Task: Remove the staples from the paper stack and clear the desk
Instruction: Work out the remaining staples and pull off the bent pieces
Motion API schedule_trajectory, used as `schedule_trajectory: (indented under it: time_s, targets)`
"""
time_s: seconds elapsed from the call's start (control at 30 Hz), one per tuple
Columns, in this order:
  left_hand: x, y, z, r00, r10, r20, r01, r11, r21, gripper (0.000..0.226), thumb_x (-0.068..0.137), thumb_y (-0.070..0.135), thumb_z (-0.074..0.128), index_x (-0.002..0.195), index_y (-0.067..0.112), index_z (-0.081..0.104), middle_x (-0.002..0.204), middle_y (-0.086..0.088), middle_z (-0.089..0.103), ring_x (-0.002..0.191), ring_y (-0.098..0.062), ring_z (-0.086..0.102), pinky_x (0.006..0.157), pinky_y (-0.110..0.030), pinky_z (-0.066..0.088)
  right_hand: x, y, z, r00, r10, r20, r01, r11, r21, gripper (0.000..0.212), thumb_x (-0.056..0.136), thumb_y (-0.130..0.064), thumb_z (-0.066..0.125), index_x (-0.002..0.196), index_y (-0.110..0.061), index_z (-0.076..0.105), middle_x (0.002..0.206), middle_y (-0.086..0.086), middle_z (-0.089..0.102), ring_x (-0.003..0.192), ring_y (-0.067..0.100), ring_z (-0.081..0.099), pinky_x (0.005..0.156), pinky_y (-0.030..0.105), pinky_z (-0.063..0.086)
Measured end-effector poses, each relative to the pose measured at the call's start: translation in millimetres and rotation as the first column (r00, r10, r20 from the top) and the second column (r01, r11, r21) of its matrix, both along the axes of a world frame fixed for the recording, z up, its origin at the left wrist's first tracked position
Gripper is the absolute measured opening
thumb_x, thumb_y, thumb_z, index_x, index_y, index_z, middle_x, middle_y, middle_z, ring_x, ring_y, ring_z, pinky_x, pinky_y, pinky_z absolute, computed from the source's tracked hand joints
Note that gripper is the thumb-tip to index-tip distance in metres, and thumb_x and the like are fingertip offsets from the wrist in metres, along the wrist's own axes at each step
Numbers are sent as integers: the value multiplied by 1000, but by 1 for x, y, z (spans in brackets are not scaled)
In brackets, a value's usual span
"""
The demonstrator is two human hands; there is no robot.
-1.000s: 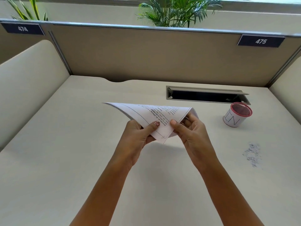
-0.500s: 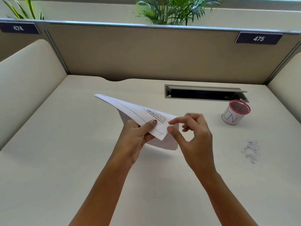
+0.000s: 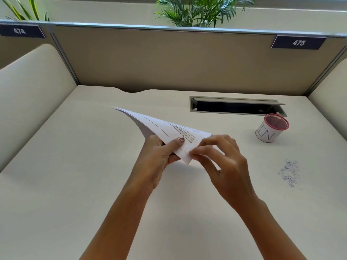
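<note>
A stack of white printed paper (image 3: 159, 124) is held above the middle of the cream desk (image 3: 75, 175), tilted with its far corner up to the left. My left hand (image 3: 159, 158) grips the stack near its near corner, thumb on top and fingers beneath. My right hand (image 3: 221, 162) pinches that near corner between thumb and forefinger. No staple shows; it is too small or hidden under the fingertips.
A small white cup with a red mesh rim (image 3: 272, 128) stands at the right, marked with letters. Behind it lies an open cable slot (image 3: 236, 106) in the desk. A patch of dark scribble marks (image 3: 290, 173) is at the right. Partition walls enclose three sides.
The stack tipped flatter and swung left. My right hand let go of the far side of the paper, lifted off, then came back down to pinch the near corner.
</note>
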State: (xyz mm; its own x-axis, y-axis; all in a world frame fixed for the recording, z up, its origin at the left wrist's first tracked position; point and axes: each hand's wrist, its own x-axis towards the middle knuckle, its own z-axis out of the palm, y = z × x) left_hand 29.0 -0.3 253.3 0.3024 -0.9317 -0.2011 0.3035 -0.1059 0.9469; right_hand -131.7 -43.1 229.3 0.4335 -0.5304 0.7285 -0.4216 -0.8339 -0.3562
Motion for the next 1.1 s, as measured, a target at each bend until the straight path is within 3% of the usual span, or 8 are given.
schedule_trajectory:
  time_s: [0.23,0.3,0.4,0.57,0.73,0.93,1.03,1.1]
  targets:
    - [1,1,-4,998,44,-52,-46,999,-26,16,91,-1,56,100,4,67,94,-6,76,86,-17,73,75,-29,60,-38,-14,-59,951,-276,141,201,896,397,19,82,-3,71,96,-16,69,91,-2,65,84,6,60,76,9,42]
    - [0,1,-6,996,54,-69,-55,998,-25,15,91,-1,56,98,5,68,94,-7,76,86,-17,72,73,-27,59,-60,-18,-92,906,-419,63,331,793,511,27,80,-1,71,101,-18,65,91,-1,62,82,12,59,73,8,40]
    - [-1,0,-9,994,75,-77,-77,997,-22,14,91,0,56,99,3,68,95,-9,75,87,-18,72,71,-27,59,-91,-16,-133,813,-571,-112,513,613,601,31,80,-9,73,107,-14,61,95,5,57,91,29,54,74,24,38]
    - [-5,-3,-12,992,93,-80,-95,995,-15,13,91,0,57,96,5,68,97,-9,75,90,-18,72,74,-27,59,-113,-6,-169,735,-535,-417,643,355,678,68,71,-35,81,123,-5,51,114,16,51,108,35,47,83,37,38]
    - [-7,-5,-10,993,93,-66,-95,995,-20,14,91,1,57,94,8,69,98,-8,75,93,-20,71,81,-32,58,-111,-3,-175,730,-488,-479,679,431,594,32,85,-28,67,113,-12,59,103,5,55,92,26,55,66,34,42]
    - [-6,-6,-10,991,119,-58,-121,992,-28,13,91,2,58,95,7,69,99,-7,75,95,-19,71,86,-33,57,-96,-11,-139,791,-592,-155,370,261,892,29,80,-29,74,103,-12,66,93,3,70,74,19,67,64,25,45]
    - [-8,-6,-10,989,124,-82,-128,991,-46,14,91,1,57,95,8,69,96,-5,76,93,-17,71,81,-28,58,-81,-7,-107,729,-662,173,-8,245,970,42,78,-25,75,116,-13,58,94,8,71,74,28,73,82,36,54]
    - [-11,-7,-11,987,133,-95,-138,989,-48,14,91,1,57,96,7,69,97,-4,75,93,-16,71,78,-26,58,-71,-1,-84,649,-651,394,-280,277,919,44,78,-18,72,117,-11,53,96,14,68,81,32,72,82,37,57]
